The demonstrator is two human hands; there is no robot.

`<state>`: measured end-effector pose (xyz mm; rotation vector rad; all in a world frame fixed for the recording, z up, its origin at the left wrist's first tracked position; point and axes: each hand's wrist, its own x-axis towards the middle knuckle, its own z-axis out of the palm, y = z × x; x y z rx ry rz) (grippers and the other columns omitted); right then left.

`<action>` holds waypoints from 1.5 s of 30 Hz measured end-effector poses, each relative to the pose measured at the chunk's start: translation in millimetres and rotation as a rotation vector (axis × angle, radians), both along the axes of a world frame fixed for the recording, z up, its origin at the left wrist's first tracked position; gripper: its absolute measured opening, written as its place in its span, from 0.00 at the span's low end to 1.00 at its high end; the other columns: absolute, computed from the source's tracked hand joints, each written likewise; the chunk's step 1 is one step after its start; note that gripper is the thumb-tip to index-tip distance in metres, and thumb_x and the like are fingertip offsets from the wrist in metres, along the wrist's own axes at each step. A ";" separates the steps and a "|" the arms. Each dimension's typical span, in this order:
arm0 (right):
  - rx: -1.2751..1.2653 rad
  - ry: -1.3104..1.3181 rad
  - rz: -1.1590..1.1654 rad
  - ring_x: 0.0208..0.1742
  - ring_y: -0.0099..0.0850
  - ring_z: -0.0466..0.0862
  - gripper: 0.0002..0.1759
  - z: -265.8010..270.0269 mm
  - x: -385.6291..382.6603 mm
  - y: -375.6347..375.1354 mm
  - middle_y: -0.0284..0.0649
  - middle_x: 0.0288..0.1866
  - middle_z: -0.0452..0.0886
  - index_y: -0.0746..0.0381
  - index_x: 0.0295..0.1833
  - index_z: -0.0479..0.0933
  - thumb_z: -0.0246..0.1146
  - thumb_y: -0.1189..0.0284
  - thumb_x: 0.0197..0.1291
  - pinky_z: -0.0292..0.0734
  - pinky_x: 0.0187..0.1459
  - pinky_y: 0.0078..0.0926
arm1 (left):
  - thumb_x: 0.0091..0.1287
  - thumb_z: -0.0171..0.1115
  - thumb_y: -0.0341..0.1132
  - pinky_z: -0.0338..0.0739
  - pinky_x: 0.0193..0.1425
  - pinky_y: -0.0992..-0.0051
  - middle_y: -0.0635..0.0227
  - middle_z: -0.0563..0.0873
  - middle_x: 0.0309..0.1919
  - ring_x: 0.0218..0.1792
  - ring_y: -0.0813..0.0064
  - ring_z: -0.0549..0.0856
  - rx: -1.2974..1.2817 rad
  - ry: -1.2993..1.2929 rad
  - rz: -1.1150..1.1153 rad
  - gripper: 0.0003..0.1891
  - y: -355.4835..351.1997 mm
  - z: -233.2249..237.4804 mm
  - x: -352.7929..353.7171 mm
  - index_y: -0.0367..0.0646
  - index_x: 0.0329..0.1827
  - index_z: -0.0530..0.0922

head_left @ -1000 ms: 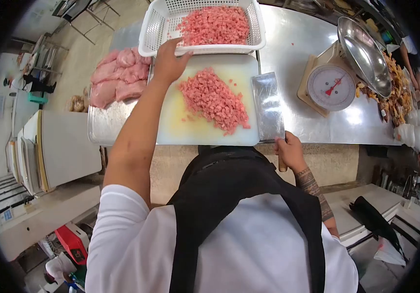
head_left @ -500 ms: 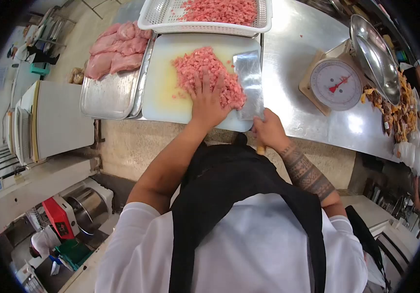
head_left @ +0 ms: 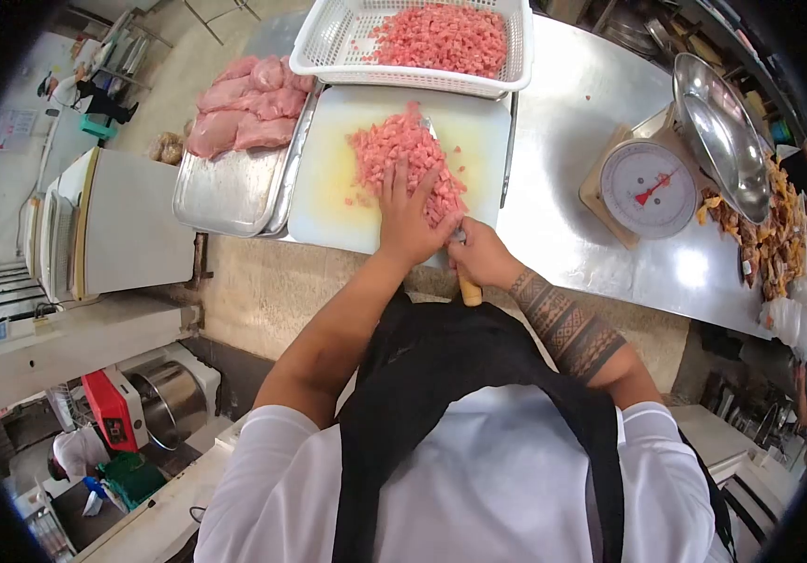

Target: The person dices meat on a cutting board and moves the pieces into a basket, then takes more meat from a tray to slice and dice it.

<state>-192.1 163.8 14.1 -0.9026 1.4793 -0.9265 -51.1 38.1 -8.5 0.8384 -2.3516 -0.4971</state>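
Observation:
A heap of diced pink meat [head_left: 394, 145] lies on the white cutting board [head_left: 324, 202]. My left hand [head_left: 410, 220] rests on the heap's near side, fingers spread. Close beside it, my right hand [head_left: 481, 253] is closed around the wooden handle [head_left: 470, 289] of a cleaver. Most of the cleaver's blade is hidden under or behind the meat; only a sliver of metal shows near the heap's upper right edge. A few loose cubes lie about the heap.
A white perforated basket [head_left: 305, 54] of diced meat stands behind the board. To the left, large raw meat pieces [head_left: 251, 105] lie on a metal tray [head_left: 225, 192]. On the steel table [head_left: 558, 122] at right are a dial scale [head_left: 648, 188] with a metal pan [head_left: 720, 122] and dark yellowish pieces [head_left: 776, 230].
My right hand has moved left with the cleaver, and its blade has gone from beside the heap to mostly under or behind it. My left hand remains on the meat.

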 end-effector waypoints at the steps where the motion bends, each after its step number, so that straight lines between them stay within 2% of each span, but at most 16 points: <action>1: 0.025 -0.045 -0.020 0.33 0.35 0.89 0.14 4.7 1.0 2.7 0.46 0.37 0.86 0.73 0.58 0.75 0.61 0.75 0.75 0.86 0.38 0.38 | 0.62 0.76 0.60 0.51 0.84 0.31 0.38 0.59 0.85 0.83 0.28 0.57 0.000 0.007 -0.014 0.45 1.7 6.0 0.0 0.63 0.84 0.72; 3: 0.007 -0.121 -0.055 0.31 0.32 0.88 0.12 -0.9 3.6 10.2 0.43 0.36 0.85 0.71 0.58 0.73 0.60 0.75 0.76 0.85 0.34 0.35 | 0.61 0.77 0.57 0.54 0.84 0.33 0.38 0.59 0.85 0.82 0.28 0.58 0.003 0.021 -0.041 0.45 5.2 21.9 -0.7 0.63 0.83 0.73; 10: -0.059 -0.041 -0.123 0.29 0.29 0.87 0.12 62.0 -6.2 -8.5 0.41 0.34 0.84 0.70 0.55 0.77 0.62 0.71 0.76 0.85 0.34 0.33 | 0.60 0.79 0.55 0.55 0.84 0.33 0.37 0.61 0.84 0.82 0.28 0.59 -0.122 0.083 -0.096 0.44 -22.1 73.1 -20.2 0.54 0.80 0.76; 13: -0.092 0.106 -0.091 0.27 0.30 0.87 0.12 100.4 -38.6 -63.1 0.40 0.31 0.84 0.70 0.54 0.77 0.63 0.71 0.76 0.84 0.32 0.33 | 0.61 0.79 0.54 0.58 0.84 0.36 0.35 0.64 0.82 0.81 0.29 0.63 -0.244 0.176 -0.124 0.42 -77.9 97.2 -55.7 0.50 0.78 0.77; 16: -0.242 -0.026 -0.089 0.28 0.28 0.85 0.14 106.4 -87.1 -123.9 0.39 0.32 0.83 0.68 0.59 0.75 0.62 0.75 0.72 0.84 0.32 0.32 | 0.63 0.78 0.52 0.61 0.84 0.39 0.34 0.67 0.80 0.78 0.31 0.68 -0.363 0.232 -0.119 0.39 -152.4 104.8 -111.8 0.47 0.77 0.77; 18: -0.152 -0.053 -0.143 0.26 0.28 0.86 0.16 93.9 -109.1 -134.5 0.38 0.30 0.84 0.68 0.59 0.78 0.63 0.72 0.71 0.84 0.31 0.31 | 0.64 0.77 0.52 0.63 0.84 0.41 0.34 0.69 0.79 0.77 0.30 0.70 -0.351 0.188 -0.085 0.36 -195.9 103.9 -147.0 0.46 0.74 0.79; 21: -0.139 0.310 -0.044 0.26 0.28 0.86 0.14 95.4 -100.5 -81.9 0.37 0.30 0.85 0.68 0.54 0.79 0.64 0.70 0.71 0.83 0.31 0.30 | 0.70 0.72 0.48 0.67 0.82 0.44 0.38 0.73 0.77 0.76 0.36 0.73 -0.432 0.093 -0.179 0.28 -249.8 97.7 -178.1 0.43 0.69 0.82; 24: 0.192 0.087 -0.253 0.28 0.26 0.85 0.11 94.7 -52.9 7.4 0.37 0.31 0.85 0.67 0.54 0.81 0.64 0.71 0.74 0.82 0.34 0.29 | 0.76 0.66 0.45 0.72 0.78 0.48 0.44 0.82 0.70 0.71 0.42 0.79 -0.170 0.035 -0.368 0.21 -283.0 65.1 -180.0 0.41 0.64 0.86; 25: 0.061 0.063 -0.296 0.28 0.25 0.85 0.11 64.6 -40.8 45.1 0.36 0.31 0.84 0.68 0.52 0.80 0.64 0.70 0.76 0.81 0.31 0.29 | 0.75 0.66 0.40 0.76 0.72 0.51 0.46 0.85 0.63 0.65 0.43 0.82 -0.143 0.131 -0.340 0.16 -278.3 71.5 -172.2 0.41 0.60 0.86; 26: 0.156 0.095 -0.369 0.27 0.25 0.84 0.10 66.5 -24.3 69.6 0.36 0.31 0.83 0.68 0.52 0.77 0.65 0.71 0.76 0.81 0.30 0.30 | 0.75 0.65 0.35 0.80 0.65 0.55 0.48 0.88 0.56 0.58 0.44 0.86 -0.120 0.226 -0.310 0.12 -267.2 81.0 -155.1 0.40 0.56 0.86; 28: 0.192 -0.054 -0.622 0.27 0.25 0.84 0.09 38.7 12.0 124.9 0.35 0.31 0.82 0.68 0.53 0.76 0.65 0.74 0.76 0.82 0.30 0.31 | 0.75 0.65 0.32 0.79 0.61 0.54 0.51 0.90 0.49 0.53 0.45 0.86 -0.088 0.430 -0.344 0.09 -242.7 92.3 -101.8 0.39 0.52 0.86; 30: 0.206 -0.112 -0.698 0.26 0.26 0.84 0.10 29.5 37.6 152.6 0.36 0.31 0.81 0.68 0.54 0.75 0.65 0.75 0.75 0.82 0.30 0.31 | 0.73 0.66 0.29 0.77 0.60 0.53 0.51 0.88 0.49 0.51 0.46 0.85 -0.030 0.356 -0.317 0.06 -230.7 71.5 -41.0 0.38 0.49 0.85; 35: 0.217 0.025 -0.751 0.27 0.27 0.85 0.10 -0.5 72.1 156.5 0.37 0.31 0.82 0.68 0.56 0.76 0.64 0.76 0.75 0.83 0.30 0.32 | 0.78 0.64 0.42 0.67 0.79 0.47 0.38 0.77 0.73 0.74 0.39 0.75 -0.066 -0.053 -0.151 0.23 -247.6 -20.7 40.4 0.37 0.69 0.81; 38: 0.178 0.109 -0.780 0.26 0.24 0.82 0.10 -7.0 69.8 127.9 0.33 0.31 0.80 0.67 0.59 0.76 0.63 0.77 0.76 0.81 0.29 0.28 | 0.79 0.61 0.49 0.56 0.88 0.47 0.35 0.69 0.80 0.82 0.38 0.67 0.056 -0.158 -0.313 0.32 -245.8 -26.1 9.4 0.36 0.77 0.74; 40: 0.179 0.090 -0.818 0.26 0.25 0.83 0.13 0.4 66.5 100.0 0.34 0.31 0.80 0.69 0.61 0.75 0.63 0.76 0.76 0.84 0.31 0.29 | 0.79 0.61 0.52 0.52 0.90 0.48 0.36 0.69 0.80 0.83 0.39 0.66 0.122 -0.135 -0.563 0.34 -237.6 -22.2 -23.9 0.35 0.78 0.73; 45: 0.141 0.052 -0.817 0.29 0.27 0.86 0.18 -7.2 68.9 65.0 0.39 0.31 0.83 0.71 0.65 0.72 0.63 0.73 0.76 0.85 0.32 0.31 | 0.80 0.60 0.49 0.53 0.91 0.50 0.44 0.70 0.82 0.84 0.46 0.66 0.235 -0.332 -1.019 0.33 -204.4 -3.3 -58.5 0.40 0.83 0.70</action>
